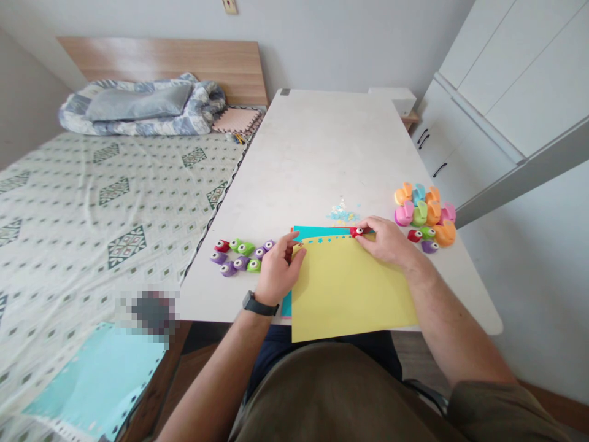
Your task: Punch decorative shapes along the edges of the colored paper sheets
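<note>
A yellow sheet of paper (350, 288) lies at the table's near edge, its top border punched with a row of small shapes. Blue paper (317, 232) shows beneath it. My right hand (384, 241) grips a small red craft punch (356, 232) at the sheet's top edge. At the upper left corner, my left hand (280, 264) is closed on the yellow sheet, thumb on top; some fingertips are hidden. Left of that hand sit several small punches (242, 263) in purple, green and red. Tiny paper cutouts (343, 213) lie beyond the sheet.
Larger orange, pink, green and blue punches (418, 209) cluster at the right, with a few small ones (427, 234) before them. A bed (151, 184) stands left of the white table (322, 141), with punched light-blue paper (101, 374) on it. Cabinets (483, 110) stand right.
</note>
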`<action>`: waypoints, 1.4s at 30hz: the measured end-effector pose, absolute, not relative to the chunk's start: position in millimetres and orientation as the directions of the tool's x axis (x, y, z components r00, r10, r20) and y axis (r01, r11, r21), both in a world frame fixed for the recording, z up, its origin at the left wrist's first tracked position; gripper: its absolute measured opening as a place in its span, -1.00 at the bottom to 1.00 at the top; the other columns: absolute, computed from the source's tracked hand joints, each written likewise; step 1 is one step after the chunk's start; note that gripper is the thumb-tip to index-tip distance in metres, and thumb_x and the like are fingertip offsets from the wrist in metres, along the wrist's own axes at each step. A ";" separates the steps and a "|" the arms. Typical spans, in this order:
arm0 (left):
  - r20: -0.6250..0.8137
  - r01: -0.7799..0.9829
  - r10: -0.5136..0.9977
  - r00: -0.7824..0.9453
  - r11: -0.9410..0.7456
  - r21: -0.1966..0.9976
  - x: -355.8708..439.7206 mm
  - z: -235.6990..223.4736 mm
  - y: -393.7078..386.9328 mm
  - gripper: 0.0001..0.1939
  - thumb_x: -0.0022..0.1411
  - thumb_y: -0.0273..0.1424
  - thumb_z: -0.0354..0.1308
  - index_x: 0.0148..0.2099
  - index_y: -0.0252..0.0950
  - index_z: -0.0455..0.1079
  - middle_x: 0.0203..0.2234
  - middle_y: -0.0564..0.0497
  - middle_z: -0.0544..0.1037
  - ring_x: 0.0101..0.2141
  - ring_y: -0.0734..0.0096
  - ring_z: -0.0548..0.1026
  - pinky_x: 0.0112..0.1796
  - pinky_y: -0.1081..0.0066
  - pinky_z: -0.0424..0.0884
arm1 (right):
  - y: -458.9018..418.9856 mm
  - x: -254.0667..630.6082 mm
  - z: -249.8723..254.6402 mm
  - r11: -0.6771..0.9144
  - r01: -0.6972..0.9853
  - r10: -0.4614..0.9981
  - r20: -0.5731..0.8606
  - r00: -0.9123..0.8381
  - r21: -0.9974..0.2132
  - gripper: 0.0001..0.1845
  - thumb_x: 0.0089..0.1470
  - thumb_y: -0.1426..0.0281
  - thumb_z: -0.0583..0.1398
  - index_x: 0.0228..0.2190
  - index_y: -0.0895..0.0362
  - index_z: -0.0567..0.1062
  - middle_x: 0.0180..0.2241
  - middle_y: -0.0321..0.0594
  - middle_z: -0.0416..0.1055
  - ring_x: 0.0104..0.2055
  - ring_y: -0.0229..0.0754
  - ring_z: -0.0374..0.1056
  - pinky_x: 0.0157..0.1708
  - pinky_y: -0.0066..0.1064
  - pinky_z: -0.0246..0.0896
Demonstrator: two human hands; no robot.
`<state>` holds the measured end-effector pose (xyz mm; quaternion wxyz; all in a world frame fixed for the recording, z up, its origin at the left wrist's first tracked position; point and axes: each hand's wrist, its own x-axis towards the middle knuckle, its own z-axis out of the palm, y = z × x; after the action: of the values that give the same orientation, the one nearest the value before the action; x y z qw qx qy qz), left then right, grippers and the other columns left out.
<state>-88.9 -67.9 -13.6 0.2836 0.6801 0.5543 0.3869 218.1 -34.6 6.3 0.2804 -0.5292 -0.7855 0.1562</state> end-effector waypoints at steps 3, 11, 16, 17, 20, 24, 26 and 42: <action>0.210 0.525 0.974 0.087 -0.224 0.821 -89.3 -14.9 -67.9 -0.56 0.35 -0.28 0.19 0.23 -0.23 0.36 -0.17 -0.05 0.62 -0.41 0.42 0.51 -0.32 0.38 0.48 | -33.5 218.7 6.0 0.395 0.746 0.917 0.275 -0.288 -0.537 -0.90 0.16 0.40 0.27 -0.23 0.05 0.54 -0.21 -0.15 0.58 -0.17 -0.04 0.49 -0.12 -0.23 0.37; 0.213 0.514 0.973 0.090 -0.229 0.827 -90.1 -17.5 -67.6 -0.56 0.35 -0.28 0.18 0.24 -0.23 0.36 -0.18 -0.06 0.62 -0.41 0.42 0.50 -0.33 0.38 0.48 | -32.7 219.4 6.6 0.368 0.733 0.930 0.244 -0.276 -0.572 -0.86 0.16 0.39 0.27 -0.19 0.05 0.55 -0.20 -0.15 0.59 -0.16 -0.04 0.51 -0.12 -0.23 0.39; 0.214 0.521 0.972 0.095 -0.232 0.822 -90.0 -17.6 -67.6 -0.56 0.36 -0.28 0.18 0.24 -0.23 0.35 -0.17 -0.06 0.62 -0.38 0.40 0.52 -0.30 0.36 0.49 | -32.4 220.2 4.6 0.350 0.726 0.937 0.228 -0.266 -0.592 -0.83 0.16 0.42 0.27 -0.16 0.04 0.56 -0.17 -0.17 0.60 -0.15 -0.05 0.52 -0.12 -0.22 0.40; 0.216 0.522 0.972 0.095 -0.233 0.821 -90.0 -17.6 -67.5 -0.56 0.36 -0.28 0.18 0.24 -0.24 0.35 -0.17 -0.07 0.62 -0.37 0.39 0.53 -0.30 0.36 0.49 | -32.2 220.5 3.9 0.347 0.727 0.938 0.229 -0.262 -0.593 -0.82 0.16 0.43 0.27 -0.16 0.04 0.56 -0.17 -0.17 0.61 -0.14 -0.04 0.52 -0.11 -0.21 0.40; 0.218 0.526 0.971 0.093 -0.234 0.818 -90.0 -17.3 -67.2 -0.56 0.36 -0.28 0.18 0.24 -0.24 0.36 -0.18 -0.06 0.62 -0.38 0.40 0.52 -0.31 0.37 0.49 | -31.5 221.2 2.0 0.345 0.733 0.939 0.228 -0.259 -0.586 -0.80 0.16 0.44 0.27 -0.15 0.03 0.55 -0.16 -0.16 0.61 -0.13 -0.03 0.53 -0.11 -0.20 0.40; 0.221 0.528 0.971 0.092 -0.236 0.816 -89.8 -16.4 -67.3 -0.56 0.36 -0.28 0.18 0.24 -0.23 0.36 -0.19 -0.04 0.62 -0.41 0.43 0.50 -0.33 0.39 0.48 | -31.0 221.4 1.2 0.352 0.736 0.936 0.229 -0.268 -0.578 -0.80 0.16 0.45 0.27 -0.15 0.03 0.55 -0.16 -0.16 0.60 -0.13 -0.02 0.52 -0.11 -0.18 0.41; 0.220 0.531 0.971 0.095 -0.236 0.814 -89.7 -16.0 -67.4 -0.57 0.36 -0.29 0.18 0.23 -0.23 0.36 -0.19 -0.04 0.62 -0.41 0.42 0.51 -0.32 0.39 0.48 | -31.0 221.2 1.1 0.355 0.734 0.935 0.233 -0.268 -0.579 -0.80 0.16 0.46 0.26 -0.15 0.03 0.55 -0.16 -0.16 0.60 -0.13 -0.02 0.52 -0.11 -0.18 0.41; 0.229 0.532 0.969 0.089 -0.240 0.812 -89.0 -14.6 -67.7 -0.57 0.35 -0.29 0.18 0.23 -0.24 0.36 -0.20 -0.03 0.61 -0.43 0.46 0.47 -0.34 0.41 0.46 | -31.4 218.6 3.8 0.357 0.740 0.934 0.231 -0.273 -0.570 -0.81 0.18 0.46 0.25 -0.14 0.03 0.55 -0.15 -0.15 0.58 -0.10 -0.02 0.50 -0.08 -0.19 0.39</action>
<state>-89.0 -67.7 -14.6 0.2790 0.6832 0.5496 0.3917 218.6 -31.4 3.8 0.2721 -0.5382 -0.7774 0.1785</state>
